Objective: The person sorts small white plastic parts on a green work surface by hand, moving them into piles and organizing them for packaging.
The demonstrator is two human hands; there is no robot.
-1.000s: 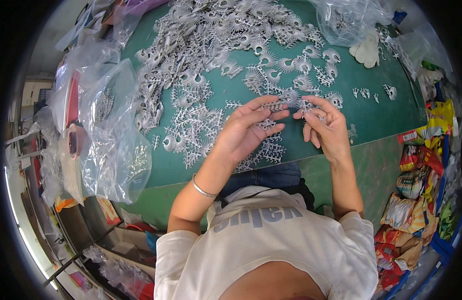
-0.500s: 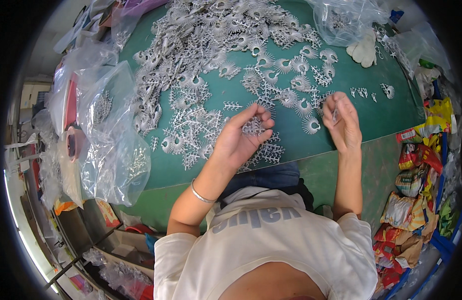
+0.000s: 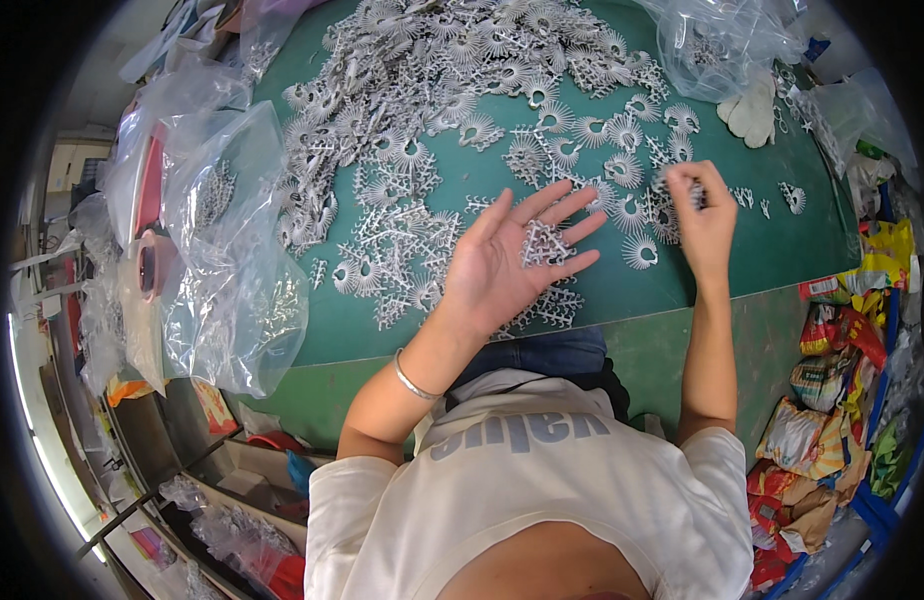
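Note:
My left hand [image 3: 490, 268] is palm up above the green table, fingers spread, holding a small heap of branched grey pieces [image 3: 545, 244] on the palm. To the right, my right hand [image 3: 710, 212] has its fingers curled together over the table, closed on a grey piece whose shape is partly hidden and blurred. Between and beyond the hands lie fan-shaped grey pieces with a round notch [image 3: 640, 251]. More branched pieces [image 3: 402, 240] lie in a loose spread left of my left hand.
A large heap of grey pieces [image 3: 432, 60] covers the far table. Clear plastic bags [image 3: 232, 260] and a tape roll [image 3: 154, 266] are at the left. A white glove [image 3: 750, 112] lies far right, with several small pieces [image 3: 793, 198] nearer. Coloured packages [image 3: 807, 437] stand right of the table.
My left hand has uncurled and spread its fingers, showing the branched pieces on its palm. My right hand has turned and curled its fingers, moving slightly right.

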